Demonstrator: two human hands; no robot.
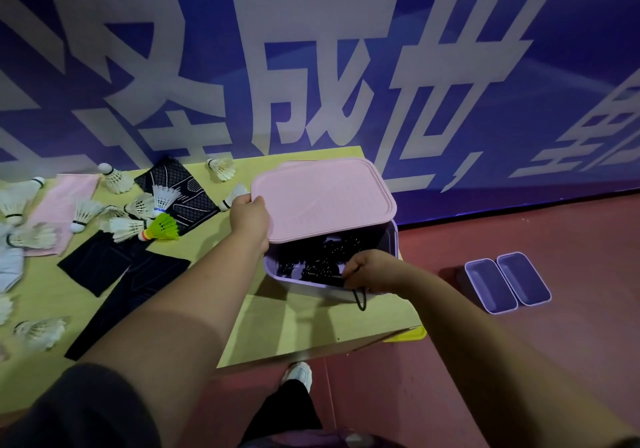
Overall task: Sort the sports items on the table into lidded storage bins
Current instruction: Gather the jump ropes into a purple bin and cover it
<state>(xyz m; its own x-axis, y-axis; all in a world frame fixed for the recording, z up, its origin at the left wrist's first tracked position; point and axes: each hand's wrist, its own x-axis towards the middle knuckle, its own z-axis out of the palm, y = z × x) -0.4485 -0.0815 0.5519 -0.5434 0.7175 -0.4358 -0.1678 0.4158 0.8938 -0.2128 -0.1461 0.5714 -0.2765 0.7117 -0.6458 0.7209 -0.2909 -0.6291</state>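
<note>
A single wide-angle camera worn on the person's head looks forward and down along both outstretched forearms, close above the bench (311, 326). The left hand (247, 217) and right hand (372, 271) sit near mid-frame. Beyond them rises a blue wall banner (138, 66), and the red floor (519, 222) lies to the right of the right hand.

Purple bin (311, 289) at the counter's (311, 326) right edge. Pink lid (322, 198) tilted over its far part, my left hand (249, 215) gripping the lid's left edge. Black coiled rope (322, 260) inside; my right hand (370, 271) pinches it, one loop over the near rim. White shuttlecocks (162, 198), one green shuttlecock (162, 227), black cloths (104, 260) toward the left edge.
</note>
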